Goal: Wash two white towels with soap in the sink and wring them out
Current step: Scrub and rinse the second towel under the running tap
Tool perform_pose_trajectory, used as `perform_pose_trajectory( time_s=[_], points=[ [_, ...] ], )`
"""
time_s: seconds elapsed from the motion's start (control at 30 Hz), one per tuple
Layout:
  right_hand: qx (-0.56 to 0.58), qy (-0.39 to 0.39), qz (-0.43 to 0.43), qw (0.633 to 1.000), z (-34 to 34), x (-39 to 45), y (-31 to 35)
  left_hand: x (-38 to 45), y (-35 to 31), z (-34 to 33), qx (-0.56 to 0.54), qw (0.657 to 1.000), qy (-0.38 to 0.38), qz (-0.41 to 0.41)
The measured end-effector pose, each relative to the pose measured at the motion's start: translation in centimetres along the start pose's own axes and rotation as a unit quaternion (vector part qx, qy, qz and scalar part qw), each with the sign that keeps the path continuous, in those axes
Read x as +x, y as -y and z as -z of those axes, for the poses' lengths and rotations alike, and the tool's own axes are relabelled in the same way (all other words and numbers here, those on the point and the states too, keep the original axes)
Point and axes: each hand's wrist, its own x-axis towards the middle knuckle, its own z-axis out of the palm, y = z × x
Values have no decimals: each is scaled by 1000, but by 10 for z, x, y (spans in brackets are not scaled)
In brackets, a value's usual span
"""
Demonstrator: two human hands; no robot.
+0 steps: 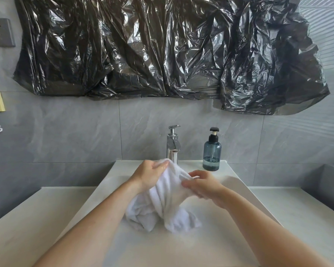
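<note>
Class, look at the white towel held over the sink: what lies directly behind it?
Behind the white towel, the chrome faucet rises from the sink rim. The towel's top and the left hand cover the faucet's base. The right hand grips the towel too.

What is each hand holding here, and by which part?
Both hold the white towel over the sink: the left hand has its grip on the bunched top end, the right hand on folds just below.

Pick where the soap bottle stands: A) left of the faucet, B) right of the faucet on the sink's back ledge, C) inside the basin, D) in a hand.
B: the soap bottle stands upright right of the faucet, on the sink ledge.
</note>
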Motion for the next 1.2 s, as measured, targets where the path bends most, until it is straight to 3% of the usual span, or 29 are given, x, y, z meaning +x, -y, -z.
perform_pose_trajectory(
  time_s=[0.07,0.17,0.37,0.53,0.63,0.87,1.07,1.13,1.2],
  points=[
    [-44,7,39,998,0,-1,-2,1,0,4,5,1000,-13,19],
    [-8,-2,80,997,-1,-4,2,2,5,7,25,997,-36,63],
    [112,61,73,989,-10,-10,11,1,7,2,244,967,-34,63],
    [120,66,66,988,-19,-11,12,5,16,6,201,978,-43,38],
    [164,30,52,985,-17,-6,11,8,13,11,185,978,-82,48],
    [115,-38,125,985,-15,0,5,0,3,11,207,964,-153,68],
    [145,5,145,979,-21,1,7,-5,-2,9,263,956,-70,107],
    [179,25,147,972,-21,-1,8,-6,-1,6,199,974,-10,105],
    [194,33,149,969,-20,-2,8,-10,-4,2,67,991,82,81]
  ],
)
